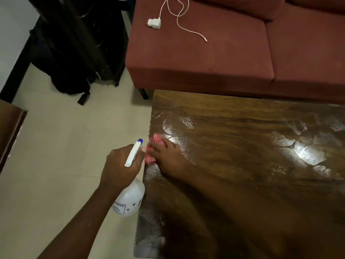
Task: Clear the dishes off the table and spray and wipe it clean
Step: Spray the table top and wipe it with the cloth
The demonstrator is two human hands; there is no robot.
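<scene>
A dark red sofa (205, 58) is seen beyond the far edge of the wooden table (242, 165), and black luggage (84, 43) is stood on the floor well off the table's far left corner. Wet streaks and curved wipe marks are spread across the table top, so the wiping step is judged to be in hand.

A translucent spray bottle (130, 197) is held just off the table's left edge, over the floor, tilted with its nozzle aimed towards the table. It is gripped by the left hand (119, 165), whose fingers are curled round the neck below the trigger head. The bottle is judged to be light, thin plastic, possibly slick where wet, and the neck is the surest place for it to be taken; how full it is cannot be told.

The right hand (168, 156) is laid on the table at its left edge, with the fingers spread fairly straight over a red cloth (155, 146), which is pressed down onto the wood. The cloth is judged to be soft and limp, apt to bunch and slide, so it is best kept under a flat hand.

A white charger (154, 23) with its cable is left on the sofa seat, well apart from the table
</scene>
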